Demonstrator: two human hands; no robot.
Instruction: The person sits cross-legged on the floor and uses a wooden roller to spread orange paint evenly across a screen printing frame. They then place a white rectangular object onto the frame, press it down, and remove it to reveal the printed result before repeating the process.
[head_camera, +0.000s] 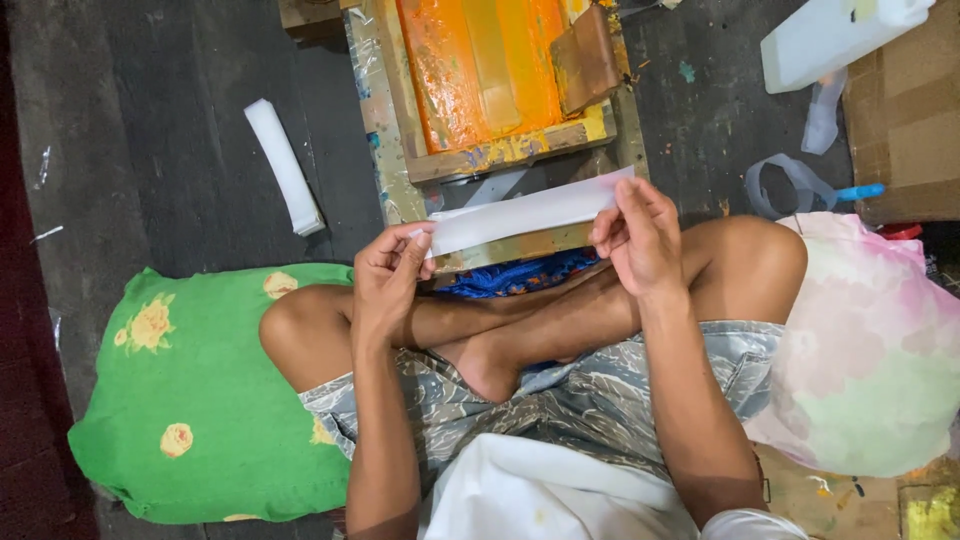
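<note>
White strip (525, 213) stretches between both hands in the head view: left hand (388, 275) pinches one end, right hand (637, 240) clamps the other. Just beyond the hands sits an orange-inked screen frame (495, 150); a green cushion (200, 400) lies left of the left hand.

- Place: a small, informal screen-printing workshop, worked at floor level.
- Wooden-framed printing screen flooded with orange ink (480, 70), its frame smeared with yellow and blue paint.
- Brown wooden squeegee block (585, 58) resting in the ink at the screen's right side.
- Dark, scuffed floor (180, 150) flecked with paint, serving as the work surface.
- Folded stack of white strips (285, 165) lying loose on the floor (left of the screen).
- Brown corrugated cardboard box (905, 110) at the right edge, paint-stained card below it.
- Green floral cushion (200, 400) for seating, a homely touch suggesting a home-based shop.
</note>
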